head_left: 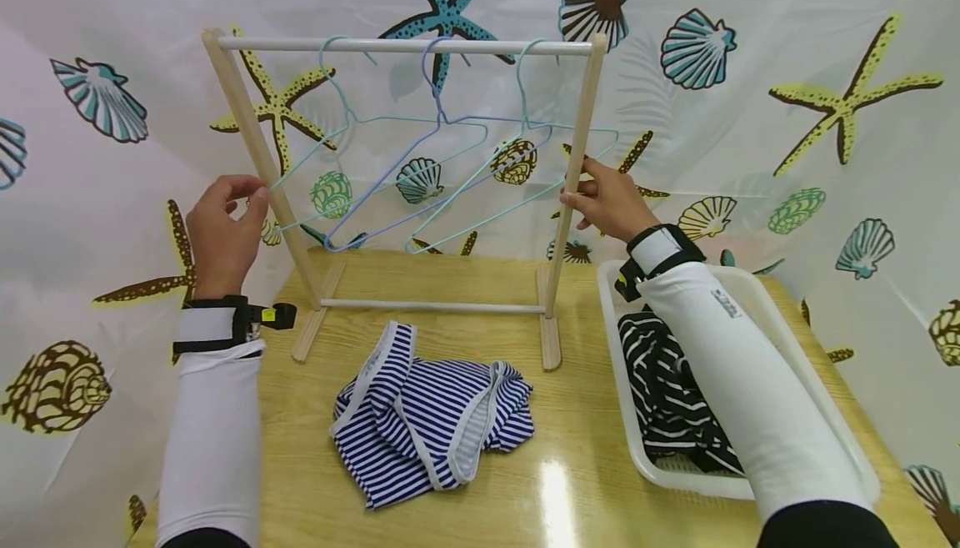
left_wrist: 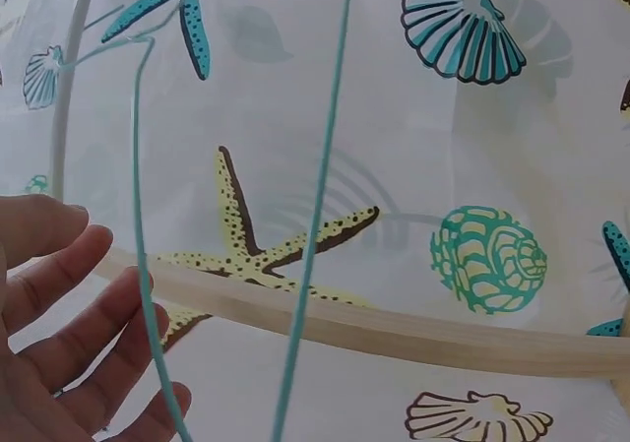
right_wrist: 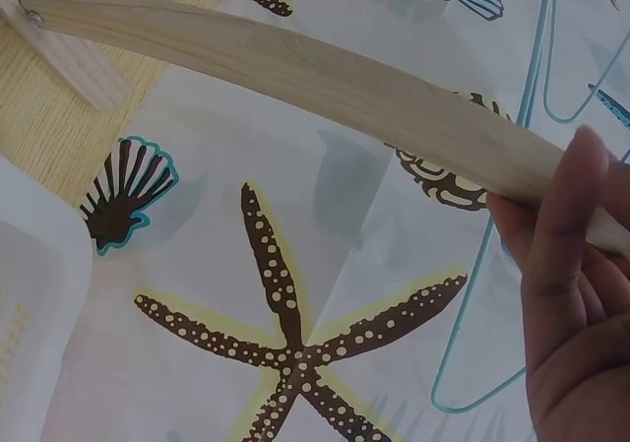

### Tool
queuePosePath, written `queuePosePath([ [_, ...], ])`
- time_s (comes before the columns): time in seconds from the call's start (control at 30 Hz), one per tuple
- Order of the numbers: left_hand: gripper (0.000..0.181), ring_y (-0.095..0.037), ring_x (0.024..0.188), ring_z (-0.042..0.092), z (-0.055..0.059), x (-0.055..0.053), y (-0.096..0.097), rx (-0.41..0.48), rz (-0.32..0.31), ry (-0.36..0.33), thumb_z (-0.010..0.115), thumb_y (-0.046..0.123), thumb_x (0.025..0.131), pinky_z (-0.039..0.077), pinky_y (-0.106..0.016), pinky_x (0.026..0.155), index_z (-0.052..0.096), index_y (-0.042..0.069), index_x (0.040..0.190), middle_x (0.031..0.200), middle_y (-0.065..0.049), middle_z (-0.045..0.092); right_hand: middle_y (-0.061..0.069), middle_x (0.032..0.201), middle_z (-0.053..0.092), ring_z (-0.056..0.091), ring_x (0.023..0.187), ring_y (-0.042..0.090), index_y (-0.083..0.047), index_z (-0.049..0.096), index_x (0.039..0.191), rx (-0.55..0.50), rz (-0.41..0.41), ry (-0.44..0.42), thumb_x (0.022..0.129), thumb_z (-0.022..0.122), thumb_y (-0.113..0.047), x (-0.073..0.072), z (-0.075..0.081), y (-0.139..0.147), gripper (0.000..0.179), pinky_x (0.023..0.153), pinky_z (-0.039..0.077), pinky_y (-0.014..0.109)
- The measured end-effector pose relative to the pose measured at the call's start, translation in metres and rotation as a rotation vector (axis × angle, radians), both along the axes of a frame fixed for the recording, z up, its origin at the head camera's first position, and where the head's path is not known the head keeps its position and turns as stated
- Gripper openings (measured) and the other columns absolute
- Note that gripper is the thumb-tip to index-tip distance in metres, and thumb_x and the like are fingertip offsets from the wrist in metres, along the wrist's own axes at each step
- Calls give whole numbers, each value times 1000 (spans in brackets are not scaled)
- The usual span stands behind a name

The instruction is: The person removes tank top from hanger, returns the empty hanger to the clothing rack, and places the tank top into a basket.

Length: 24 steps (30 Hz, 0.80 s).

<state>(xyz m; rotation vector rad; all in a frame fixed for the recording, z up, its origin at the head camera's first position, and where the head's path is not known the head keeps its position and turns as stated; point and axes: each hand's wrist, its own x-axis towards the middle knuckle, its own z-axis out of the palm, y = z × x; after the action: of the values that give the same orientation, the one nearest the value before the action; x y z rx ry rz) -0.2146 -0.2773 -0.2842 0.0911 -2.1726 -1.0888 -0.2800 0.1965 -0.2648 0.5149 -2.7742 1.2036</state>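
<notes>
A small clothes rack with wooden posts stands on the table. My right hand grips its right post, thumb on one side and fingers on the other, as the right wrist view shows. Beside the left post is my left hand, fingers loosely bent, holding nothing; contact with the post is unclear. A teal hanger crosses in front of its fingertips in the left wrist view. From the bar also hang a blue-violet hanger and another teal hanger.
A navy-and-white striped garment lies crumpled on the wooden table before the rack. At the right, partly under my right forearm, sits a white basket with black-and-white patterned clothing. A patterned curtain hangs behind.
</notes>
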Motion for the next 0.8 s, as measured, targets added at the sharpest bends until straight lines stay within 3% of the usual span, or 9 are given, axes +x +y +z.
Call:
queuePosePath([
  [0.3, 26, -19, 107, 58, 28, 19, 21, -80, -92, 121, 59, 20, 96, 41, -36, 95, 66, 3, 115, 110, -11, 67, 18, 116, 66, 66, 98, 33, -6, 49, 131, -17, -13, -8, 95, 62, -17, 0, -4, 1, 40, 57, 54, 28],
  [0.47, 27, -26, 108, 59, 42, 31, 32, -166, -177, 165, 61, 15, 94, 41, -44, 92, 63, 3, 119, 111, -13, 67, 19, 120, 65, 65, 100, 33, -7, 49, 133, -32, -19, -35, 95, 62, -21, -2, -4, 0, 42, 58, 55, 29],
  [0.63, 34, -33, 111, 56, 47, 39, 47, -296, -280, 122, 66, 13, 92, 39, -50, 94, 59, 4, 125, 117, -16, 63, 21, 131, 57, 62, 107, 35, -7, 43, 140, 10, -10, -58, 96, 62, -28, 5, 0, 4, 52, 70, 56, 38],
  [0.8, 39, -34, 117, 50, 46, 48, 60, -446, -353, 77, 68, 17, 91, 35, -51, 99, 58, 3, 127, 124, -16, 59, 22, 144, 43, 49, 124, 41, -9, 36, 147, 145, 19, -55, 94, 58, -44, 21, 5, 15, 67, 91, 45, 54],
])
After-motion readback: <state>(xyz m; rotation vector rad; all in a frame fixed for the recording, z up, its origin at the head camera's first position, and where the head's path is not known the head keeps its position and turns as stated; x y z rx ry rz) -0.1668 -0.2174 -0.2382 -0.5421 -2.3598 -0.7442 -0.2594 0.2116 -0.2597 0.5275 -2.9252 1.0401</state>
